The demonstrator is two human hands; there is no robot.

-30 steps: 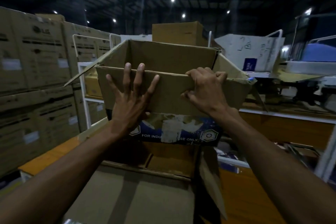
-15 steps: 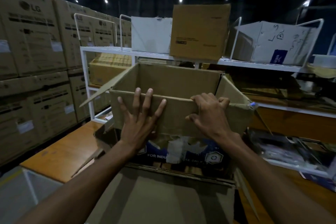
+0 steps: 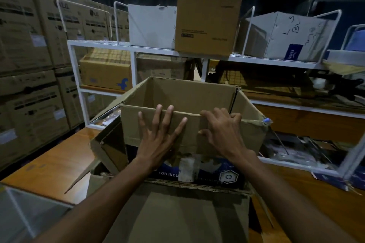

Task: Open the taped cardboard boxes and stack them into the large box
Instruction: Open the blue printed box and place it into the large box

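Gripping open box point(image 3: 187, 94) marked "FOR INDU…": right hand point(image 3: 223, 134) curled on rim, left hand point(image 3: 158, 140) splayed flat.

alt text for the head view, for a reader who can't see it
Two hands press an open cardboard box down into a large box: left hand flat on its near flap, right hand curled over the edge. Behind, white shelves hold cartons.

"LG" is printed on the stacked cartons point(image 3: 29, 49) left of the white shelf point(image 3: 138, 49), a blue "f" logo marks the brown box point(image 3: 106, 71) under its top tier, and "FOR INDU" shows on the open box point(image 3: 197, 173) before it.
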